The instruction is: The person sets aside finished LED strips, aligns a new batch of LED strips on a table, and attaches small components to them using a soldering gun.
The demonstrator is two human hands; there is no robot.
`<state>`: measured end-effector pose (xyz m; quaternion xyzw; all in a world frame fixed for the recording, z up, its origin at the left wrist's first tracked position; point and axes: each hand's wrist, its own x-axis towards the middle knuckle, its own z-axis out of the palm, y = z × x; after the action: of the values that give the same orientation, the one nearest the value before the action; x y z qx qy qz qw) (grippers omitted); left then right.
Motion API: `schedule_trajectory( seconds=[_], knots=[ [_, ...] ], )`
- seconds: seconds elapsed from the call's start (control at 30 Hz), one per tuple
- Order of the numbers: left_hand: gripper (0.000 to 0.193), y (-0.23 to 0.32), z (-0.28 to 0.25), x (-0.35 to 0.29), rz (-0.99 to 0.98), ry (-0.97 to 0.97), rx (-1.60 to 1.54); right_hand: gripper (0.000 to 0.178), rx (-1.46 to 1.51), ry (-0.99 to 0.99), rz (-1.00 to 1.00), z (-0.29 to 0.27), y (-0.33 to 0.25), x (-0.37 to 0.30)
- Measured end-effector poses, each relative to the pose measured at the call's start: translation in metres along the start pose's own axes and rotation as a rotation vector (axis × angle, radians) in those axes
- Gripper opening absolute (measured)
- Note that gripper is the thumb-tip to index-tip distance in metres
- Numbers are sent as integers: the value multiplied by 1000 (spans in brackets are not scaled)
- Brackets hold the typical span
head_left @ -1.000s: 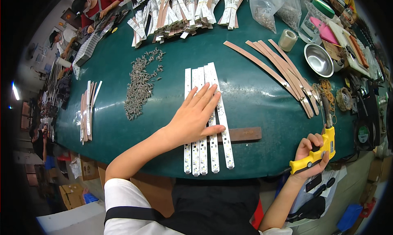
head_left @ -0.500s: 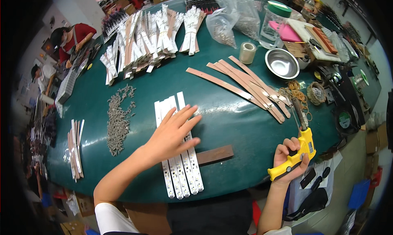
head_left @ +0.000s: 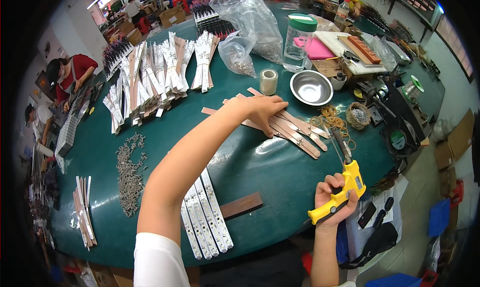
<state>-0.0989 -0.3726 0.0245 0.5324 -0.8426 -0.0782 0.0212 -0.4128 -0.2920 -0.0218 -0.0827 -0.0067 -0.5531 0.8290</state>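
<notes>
My left hand (head_left: 259, 112) reaches over a fanned pile of pinkish-brown strips (head_left: 300, 137), thumb and fingers apart; its fingertips are at the strips, and I see none lifted. In my right hand (head_left: 334, 201) is a yellow soldering gun (head_left: 355, 178), gripped by its handle with the metal tip pointing up and away. Several white LED strips (head_left: 212, 212) lie side by side near the table's front edge, partly hidden by my left forearm. A dark brown bar (head_left: 242, 206) sticks out from them to the right.
Bundled strips (head_left: 150, 82) heap at the far left, with small grey screws (head_left: 130, 174) nearer. A tape roll (head_left: 268, 82), metal bowl (head_left: 311, 88), green-lidded jar (head_left: 298, 44), rubber bands (head_left: 332, 119) and a solder spool (head_left: 413, 88) stand toward the right. Other people sit beyond the table.
My left hand has moved from the white LED strips up and right to the brown strips. The view has shifted, and my right hand still holds the soldering gun.
</notes>
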Motion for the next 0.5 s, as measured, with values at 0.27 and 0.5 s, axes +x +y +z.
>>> schedule_trajectory(
  seconds=[0.27, 0.5],
  knots=[
    [41, 31, -2, -16, -60, -127, -39, 35, 43, -30, -30, -3, -4, 1],
    [17, 56, -4, -44, 17, -18, 95, 34, 44, -45, -26, -5, -5, 2]
  ],
)
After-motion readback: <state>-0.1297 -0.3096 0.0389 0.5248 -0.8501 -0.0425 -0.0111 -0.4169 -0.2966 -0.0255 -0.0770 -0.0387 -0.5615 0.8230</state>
